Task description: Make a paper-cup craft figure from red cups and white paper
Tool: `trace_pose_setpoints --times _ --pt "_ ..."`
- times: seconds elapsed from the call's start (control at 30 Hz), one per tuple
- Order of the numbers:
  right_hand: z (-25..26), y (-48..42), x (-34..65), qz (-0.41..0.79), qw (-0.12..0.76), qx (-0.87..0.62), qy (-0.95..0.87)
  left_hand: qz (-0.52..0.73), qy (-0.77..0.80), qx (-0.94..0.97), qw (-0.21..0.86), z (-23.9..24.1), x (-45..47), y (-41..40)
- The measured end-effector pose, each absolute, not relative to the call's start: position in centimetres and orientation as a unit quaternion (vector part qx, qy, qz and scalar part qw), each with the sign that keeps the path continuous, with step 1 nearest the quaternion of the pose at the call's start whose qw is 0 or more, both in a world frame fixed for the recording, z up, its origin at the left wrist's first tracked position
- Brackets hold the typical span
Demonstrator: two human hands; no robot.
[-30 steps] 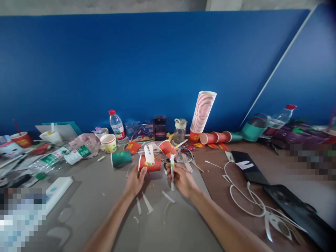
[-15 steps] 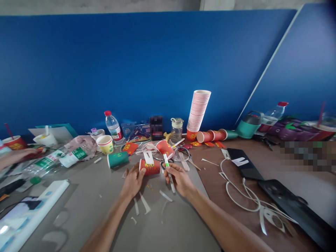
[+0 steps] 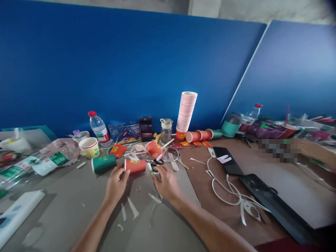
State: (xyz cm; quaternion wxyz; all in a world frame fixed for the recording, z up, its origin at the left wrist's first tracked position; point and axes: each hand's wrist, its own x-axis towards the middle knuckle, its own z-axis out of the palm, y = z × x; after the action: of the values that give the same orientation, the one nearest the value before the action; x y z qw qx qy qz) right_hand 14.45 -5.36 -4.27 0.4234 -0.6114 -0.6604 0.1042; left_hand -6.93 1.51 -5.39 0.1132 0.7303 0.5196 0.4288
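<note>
Nearest you, white paper slivers [image 3: 132, 208] lie on the grey tabletop [image 3: 65, 203] between your forearms. Just beyond them your left hand [image 3: 117, 183] is half closed. Its thumb and fingertips rest against the near end of a red paper cup with gold print [image 3: 135, 166], which lies on its side on the table. Your right hand [image 3: 165, 182], close beside the left, is curled shut around a white marker pen with a green band [image 3: 150, 169]. Only the pen's front end shows, held low and almost touching the cup.

A second ago you held the pen upright, clear of the cup, and a white paper strip stood up from the cup. Now the pen is tipped down toward the cup and the strip no longer stands up. Pen and cup have been brought together. Your head has also turned right, so everything sits further left in view.

Left of your left hand a green paper cup [image 3: 103, 163] lies on its side. Just past your right fingertips are black-handled scissors [image 3: 157, 162] and a second, tilted red cup [image 3: 154, 149]. To the right of that hand lie a looped white cable [image 3: 223, 183] and a black phone [image 3: 228, 161].

Farther back stand a yellow paper cup [image 3: 89, 147], a clear water bottle with a red cap [image 3: 98, 126] and a tall leaning stack of red-and-white cups [image 3: 187, 112], against a blue wall panel [image 3: 118, 63]. At far right, another person's hand [image 3: 315, 150] rests on the bench.
</note>
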Motion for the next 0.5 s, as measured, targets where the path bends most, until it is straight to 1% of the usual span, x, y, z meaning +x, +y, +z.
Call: trace_pose_setpoints --times 0.23,0.5 --pt "-4.9 -4.0 16.2 0.033 0.388 -0.641 -0.661 0.561 0.528 0.628 0.107 -4.3 -7.7 1.5" --pt "-4.6 -3.0 16.9 -0.054 0.358 -0.691 -0.626 0.649 0.501 0.571 0.044 -3.2 -7.9 1.6"
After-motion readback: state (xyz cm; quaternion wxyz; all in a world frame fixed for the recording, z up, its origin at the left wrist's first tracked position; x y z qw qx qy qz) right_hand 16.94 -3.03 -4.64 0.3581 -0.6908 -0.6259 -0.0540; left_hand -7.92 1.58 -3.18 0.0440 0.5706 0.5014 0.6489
